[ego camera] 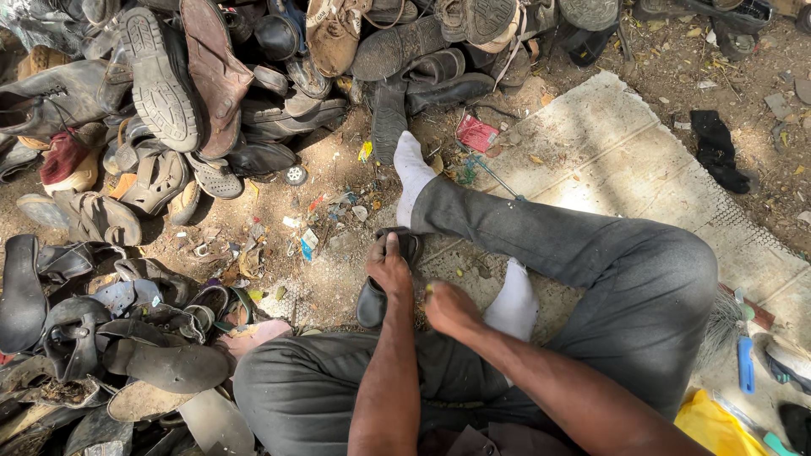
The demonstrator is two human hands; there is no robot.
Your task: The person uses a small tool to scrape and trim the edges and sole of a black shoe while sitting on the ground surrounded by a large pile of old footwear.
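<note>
Your left hand [389, 268]: forearm runs straight up from the lower edge of the view, wrist level, back of the hand facing up, fingers pointing away from you and curled down, thumb lying along the top. Your right hand [449, 308]: forearm comes in on a slant from the lower right, wrist bent a little, fingers curled into a loose fist, knuckles turned toward the left hand, just beside it

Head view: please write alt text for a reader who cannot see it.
A seated person's left hand presses a dark shoe on the ground while the right hand hovers beside it; a heap of worn shoes lies around.
</note>
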